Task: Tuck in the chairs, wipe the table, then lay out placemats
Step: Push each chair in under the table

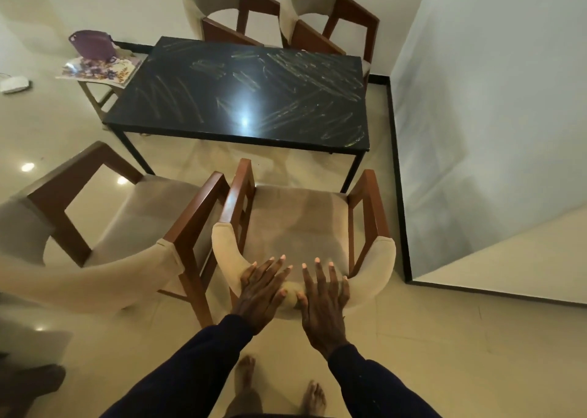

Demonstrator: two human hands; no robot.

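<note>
A black table [241, 100] stands ahead, its top streaked with pale scribble marks. Right below me is a wooden chair with a beige seat [301, 224], pulled back from the table's near edge. My left hand [260, 293] and my right hand [324, 303] lie side by side with straight fingers over its curved padded backrest [222, 259]. A second chair [120, 227] stands at the near left, angled away from the table. Two more chairs [228, 14] [330, 17] stand at the far side. Floral placemats [98, 70] lie on a small side table at the far left.
A purple basket [92, 44] sits on the placemats on the side table. A white wall with a dark skirting [397, 195] runs close along the table's right side. A white object [14, 84] lies on the glossy tiled floor. My bare feet [279, 389] stand behind the chair.
</note>
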